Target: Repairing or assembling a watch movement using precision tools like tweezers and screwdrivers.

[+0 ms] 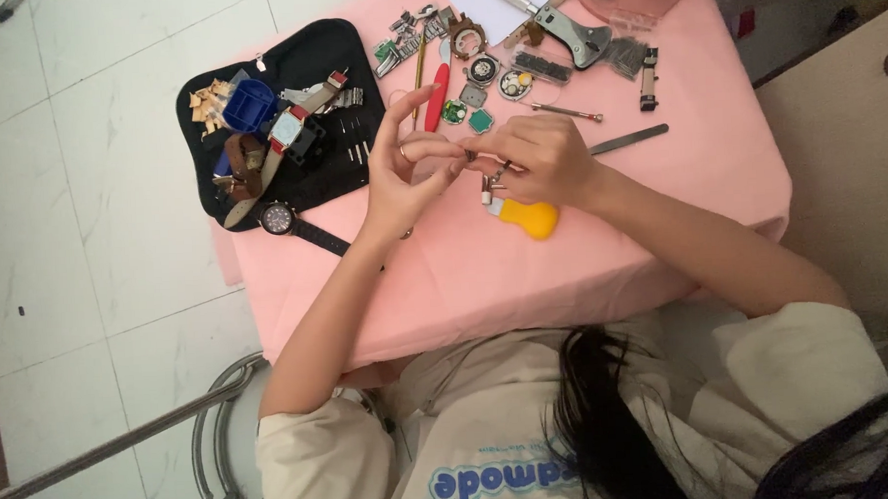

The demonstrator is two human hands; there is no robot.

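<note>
1. The left hand [407, 172] is raised above the pink tablecloth [659, 203], palm toward the other hand, forefinger stretched upward and the other fingers loosely curled.
2. Its thumb and middle fingers meet the right hand's fingertips at a tiny metal part [471, 156]; which hand truly grips it cannot be told.
3. The right hand [539, 158] is curled, knuckles up, fingers pinched together over that small part, forearm running back across the table.
4. Just below the hands lies a yellow-handled tool [531, 218] on the cloth.
5. To the left, a black mat [309, 52] carries a square-faced watch [287, 130]; a round wristwatch [278, 218] lies at the mat's lower edge.
6. A red-handled tool [437, 87] lies near scattered watch parts [497, 80] beyond the fingers.
</note>
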